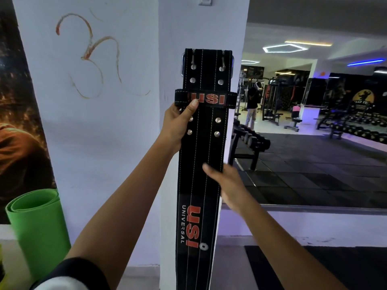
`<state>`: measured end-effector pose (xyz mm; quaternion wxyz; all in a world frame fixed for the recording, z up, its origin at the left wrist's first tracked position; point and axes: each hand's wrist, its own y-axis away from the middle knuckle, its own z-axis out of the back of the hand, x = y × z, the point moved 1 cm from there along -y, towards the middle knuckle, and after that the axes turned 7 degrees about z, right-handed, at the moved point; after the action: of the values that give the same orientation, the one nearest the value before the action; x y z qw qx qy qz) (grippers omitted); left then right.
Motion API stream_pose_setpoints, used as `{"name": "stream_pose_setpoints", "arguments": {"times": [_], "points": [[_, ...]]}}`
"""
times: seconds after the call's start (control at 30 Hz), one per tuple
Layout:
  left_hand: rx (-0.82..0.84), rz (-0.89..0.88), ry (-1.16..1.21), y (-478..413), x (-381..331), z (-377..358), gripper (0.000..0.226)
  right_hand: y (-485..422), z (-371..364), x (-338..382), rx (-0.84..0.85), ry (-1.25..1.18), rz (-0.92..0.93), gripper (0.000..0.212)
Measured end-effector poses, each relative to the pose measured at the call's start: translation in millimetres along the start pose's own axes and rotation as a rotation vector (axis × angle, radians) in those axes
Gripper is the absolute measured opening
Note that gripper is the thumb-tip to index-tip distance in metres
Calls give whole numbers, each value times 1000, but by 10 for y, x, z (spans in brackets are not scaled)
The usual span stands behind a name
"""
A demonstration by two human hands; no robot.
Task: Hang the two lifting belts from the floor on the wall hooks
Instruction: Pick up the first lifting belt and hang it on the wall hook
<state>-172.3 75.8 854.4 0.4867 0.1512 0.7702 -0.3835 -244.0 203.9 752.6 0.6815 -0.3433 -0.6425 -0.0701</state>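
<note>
One belt (201, 155) upright against pillar (201, 28) | left hand (178, 124) clasps its left edge | right hand (228, 185) loose, apparently touching

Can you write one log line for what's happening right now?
left hand: grips black leather lifting belt | right hand: touching belt's edge | belt: upright against white pillar
</note>
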Motion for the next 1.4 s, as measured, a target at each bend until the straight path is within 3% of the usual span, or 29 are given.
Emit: {"name": "stream_pose_setpoints", "arguments": {"times": [0.1,0.3,0.5,0.6,0.7,0.93,1.03,1.27,1.4], "points": [[9,-18,3,-25,-71,6,39,-141,-59,176,7,-54,57,19],[-9,21,35,-6,-82,73,35,282,61,-409,106,-4,-146,29],[1,1,36,-16,-166,30,24,-19,47,-130,67,-85,12,25],[-6,-18,55,-24,-203,18,30,104,107,-339,83,92,-42,29],[1,-35,68,-29,-209,21,22,181,157,-484,75,279,-115,27],[4,-62,40,-22,-247,-30,21,-306,22,363,-2,17,153,19],[29,-40,35,1,-197,-41,34,-517,-65,750,-36,27,200,44],[103,86,88,83,-208,-7,31,-827,-51,1404,-199,-71,293,6],[105,145,41,-9,-427,46,15,-843,-80,1295,-246,-16,281,11]]}}
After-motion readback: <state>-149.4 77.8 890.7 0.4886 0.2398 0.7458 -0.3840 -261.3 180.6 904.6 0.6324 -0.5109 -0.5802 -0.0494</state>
